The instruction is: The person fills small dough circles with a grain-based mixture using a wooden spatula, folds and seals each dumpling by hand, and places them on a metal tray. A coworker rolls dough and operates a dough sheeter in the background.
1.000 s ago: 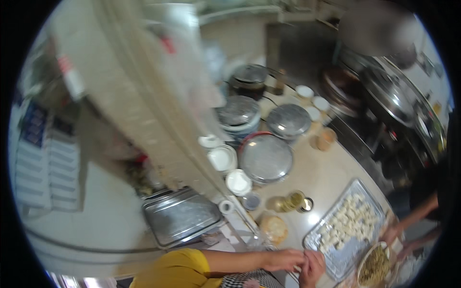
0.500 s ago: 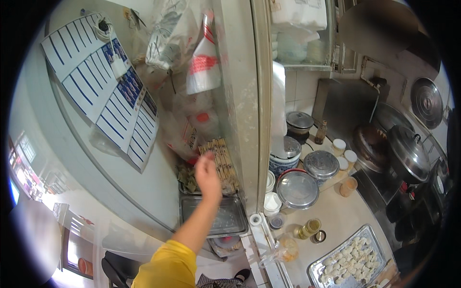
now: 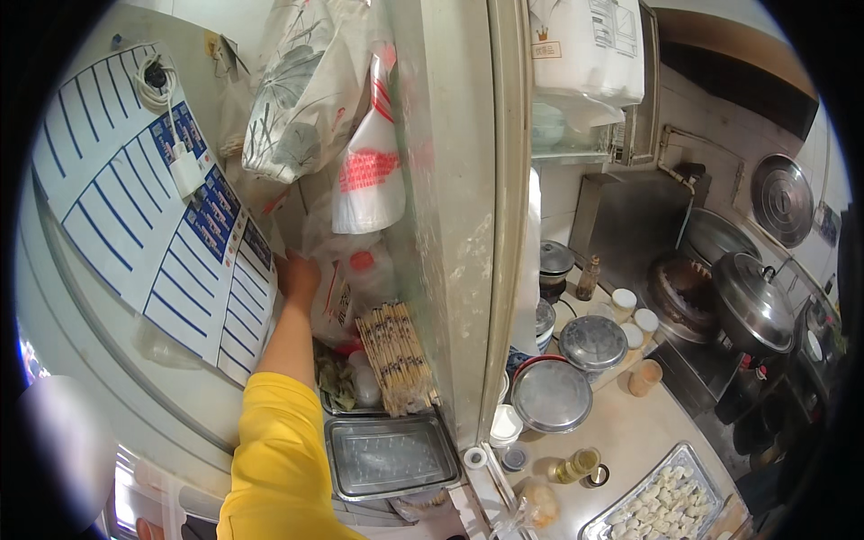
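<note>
My left hand (image 3: 300,275), with a yellow sleeve behind it, reaches up among the plastic bags in the narrow recess beside a white panel. Its fingers are partly hidden against a clear plastic bag (image 3: 331,216), so whether they grip it cannot be told. Just to the right hangs a white bag with red print (image 3: 364,193); a pale fabric bag with grey leaf drawings (image 3: 301,99) hangs above. Below the hand lies a bundle of wrapped chopsticks (image 3: 396,360), next to dry brownish leaves (image 3: 335,380). My right hand is out of view.
A metal tray (image 3: 391,454) sits below the chopsticks. A blue-striped paper chart (image 3: 162,216) with a white charger covers the left panel. Right of the upright post (image 3: 463,225), a counter holds lidded pots (image 3: 551,394), jars and a tray of dumplings (image 3: 661,504); a wok stove stands beyond.
My left hand has moved from over the chopsticks up and to the left, to the hanging bags. The view has shifted, and the chopsticks now show uncovered.
</note>
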The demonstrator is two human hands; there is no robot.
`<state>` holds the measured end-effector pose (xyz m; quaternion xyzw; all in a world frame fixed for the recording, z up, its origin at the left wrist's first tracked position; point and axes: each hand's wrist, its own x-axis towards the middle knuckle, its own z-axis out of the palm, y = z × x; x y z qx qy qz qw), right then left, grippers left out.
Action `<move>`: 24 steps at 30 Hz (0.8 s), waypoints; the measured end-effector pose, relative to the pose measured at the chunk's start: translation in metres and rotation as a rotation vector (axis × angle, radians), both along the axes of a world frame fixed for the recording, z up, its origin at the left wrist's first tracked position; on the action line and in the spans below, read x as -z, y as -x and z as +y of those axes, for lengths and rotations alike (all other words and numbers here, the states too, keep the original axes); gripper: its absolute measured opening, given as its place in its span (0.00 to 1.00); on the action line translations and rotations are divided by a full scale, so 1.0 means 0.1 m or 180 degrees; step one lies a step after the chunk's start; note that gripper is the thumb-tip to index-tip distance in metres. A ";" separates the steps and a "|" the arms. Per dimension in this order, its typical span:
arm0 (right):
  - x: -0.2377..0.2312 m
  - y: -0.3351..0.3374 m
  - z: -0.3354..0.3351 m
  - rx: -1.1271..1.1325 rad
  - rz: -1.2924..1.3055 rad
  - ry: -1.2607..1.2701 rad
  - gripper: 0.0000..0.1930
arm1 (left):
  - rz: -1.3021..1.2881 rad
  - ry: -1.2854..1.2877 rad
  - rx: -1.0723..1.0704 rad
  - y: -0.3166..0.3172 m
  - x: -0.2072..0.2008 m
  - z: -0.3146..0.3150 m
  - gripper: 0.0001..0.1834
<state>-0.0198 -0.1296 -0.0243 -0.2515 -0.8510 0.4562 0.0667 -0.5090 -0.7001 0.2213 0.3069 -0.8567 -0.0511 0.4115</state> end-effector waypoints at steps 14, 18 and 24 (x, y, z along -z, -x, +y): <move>-0.14 0.39 -0.25 -0.0386 0.0162 0.0151 0.14 | -0.1709 0.0162 0.0177 0.08 -0.37 -0.11 0.30; -0.10 0.38 -0.26 -0.0448 0.0356 -0.0051 0.13 | -0.1693 0.0085 0.0092 0.02 -0.46 0.03 0.33; -0.16 0.34 -0.27 -0.0439 0.0251 0.0075 0.12 | -0.1027 0.0262 -0.0225 -0.05 -0.43 0.16 0.33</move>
